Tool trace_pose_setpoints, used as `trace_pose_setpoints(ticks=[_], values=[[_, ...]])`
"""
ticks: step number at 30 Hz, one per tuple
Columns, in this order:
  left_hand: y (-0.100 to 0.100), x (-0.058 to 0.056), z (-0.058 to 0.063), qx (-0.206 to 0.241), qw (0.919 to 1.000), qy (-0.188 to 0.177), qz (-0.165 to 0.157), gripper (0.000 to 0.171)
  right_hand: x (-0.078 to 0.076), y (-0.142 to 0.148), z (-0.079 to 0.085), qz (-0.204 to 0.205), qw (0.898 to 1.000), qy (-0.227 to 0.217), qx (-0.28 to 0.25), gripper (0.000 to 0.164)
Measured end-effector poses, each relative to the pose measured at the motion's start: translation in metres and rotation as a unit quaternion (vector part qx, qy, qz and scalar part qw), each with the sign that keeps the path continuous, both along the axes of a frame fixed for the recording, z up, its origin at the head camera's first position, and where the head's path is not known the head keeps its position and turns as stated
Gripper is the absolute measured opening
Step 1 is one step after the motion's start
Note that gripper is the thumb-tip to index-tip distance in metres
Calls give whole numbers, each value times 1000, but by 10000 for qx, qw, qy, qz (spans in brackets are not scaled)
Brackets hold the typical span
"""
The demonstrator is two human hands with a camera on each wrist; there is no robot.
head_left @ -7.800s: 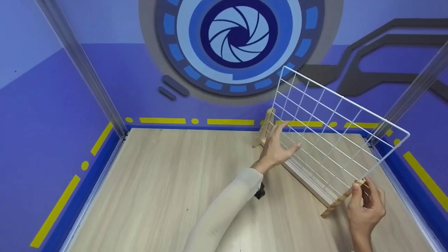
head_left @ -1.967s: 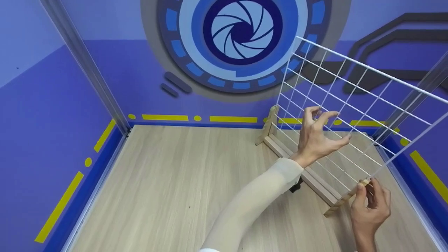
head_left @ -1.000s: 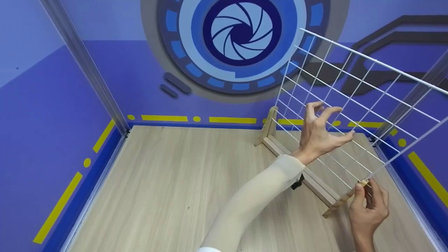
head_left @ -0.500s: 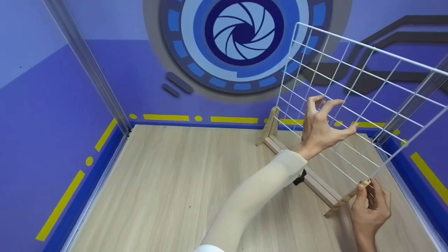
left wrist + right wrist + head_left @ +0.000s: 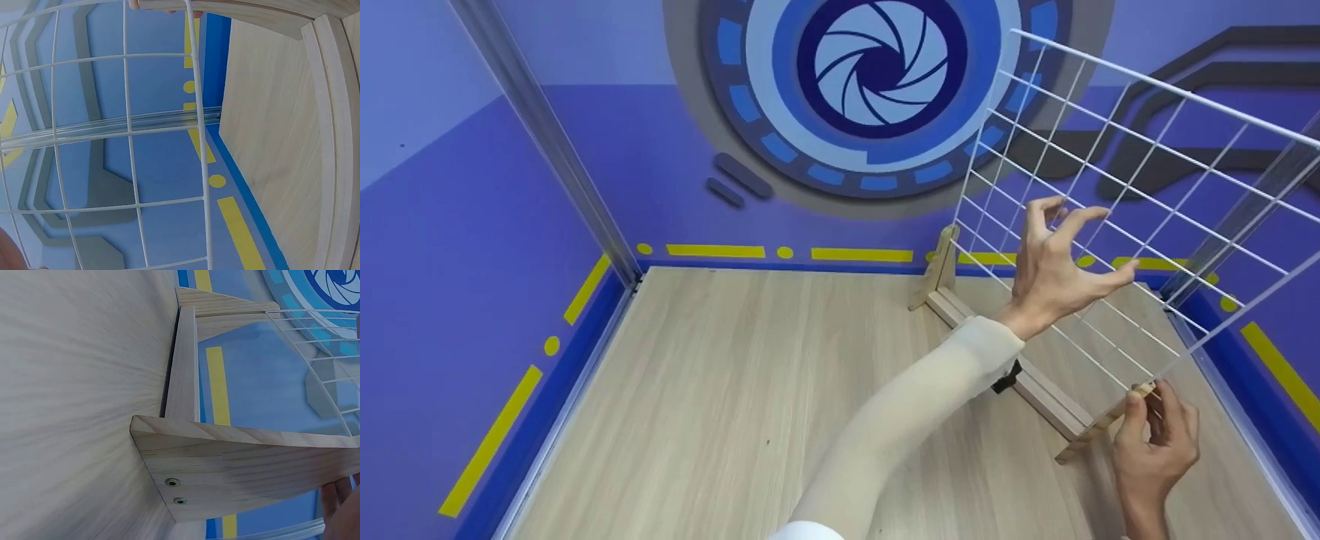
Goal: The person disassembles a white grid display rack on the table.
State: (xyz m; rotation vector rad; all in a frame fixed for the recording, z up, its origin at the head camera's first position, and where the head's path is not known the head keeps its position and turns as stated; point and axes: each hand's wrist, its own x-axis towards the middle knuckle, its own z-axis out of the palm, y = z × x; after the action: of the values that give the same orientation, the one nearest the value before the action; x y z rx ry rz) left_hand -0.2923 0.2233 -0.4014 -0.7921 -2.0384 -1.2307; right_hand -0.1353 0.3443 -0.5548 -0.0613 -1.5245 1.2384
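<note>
A white wire grid panel (image 5: pixel 1185 95) stands tilted in a wooden stand (image 5: pixel 1054 403) on the right of the table. My left hand (image 5: pixel 1048 274) is at the panel's middle, fingers bent and thumb spread, gripping its wires; some fingertips are hidden behind them. Only a bit of that hand shows at the lower left of the left wrist view. My right hand (image 5: pixel 1156 450) pinches the top of the stand's near side piece, by the panel's lower corner. In the right wrist view, this side piece (image 5: pixel 242 467) has two metal bolts (image 5: pixel 172 482) near its foot.
The wooden tabletop (image 5: pixel 720 390) stretches to the left. Blue printed walls (image 5: pixel 607 157) enclose the back and sides, with metal posts (image 5: pixel 547 150) at the corners. A small black object (image 5: pixel 1006 376) sits under my left wrist.
My left hand moved from the panel's lower far part to its middle and then upward. The panel's upper edge has swung up. My right hand stays on the stand's near side piece.
</note>
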Motion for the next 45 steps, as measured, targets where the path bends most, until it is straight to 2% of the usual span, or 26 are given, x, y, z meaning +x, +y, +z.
trace_pose_setpoints(ticks=[11, 15, 22, 28, 34, 41, 45], values=[[-1, 6, 6, -60, 10000, 22, 40, 66, -1, -1, -2, 44, 9999, 143, -29, 34], [-2, 7, 8, -43, 10000, 21, 19, 65, -2, 1, -4, -19, 10000, 82, -10, 34], [-2, 9, 10, -28, 10000, 63, -27, 64, 2, -3, 2, -83, 9999, -68, 56, 34], [-1, 9, 10, 71, 9998, 85, -136, 66, 2, -4, 3, -11, 10000, 0, 33, 34], [-1, 10, 11, -64, 9999, 116, -16, 64, 1, -5, 4, 6, 10000, 49, 65, 34], [0, 10, 13, -8, 9997, 194, -129, 66, 0, -3, 1, 9, 10000, 80, -37, 34], [-1, 9, 16, 42, 9996, 273, -73, 66, 1, -3, 3, 10, 10000, 37, 21, 34]])
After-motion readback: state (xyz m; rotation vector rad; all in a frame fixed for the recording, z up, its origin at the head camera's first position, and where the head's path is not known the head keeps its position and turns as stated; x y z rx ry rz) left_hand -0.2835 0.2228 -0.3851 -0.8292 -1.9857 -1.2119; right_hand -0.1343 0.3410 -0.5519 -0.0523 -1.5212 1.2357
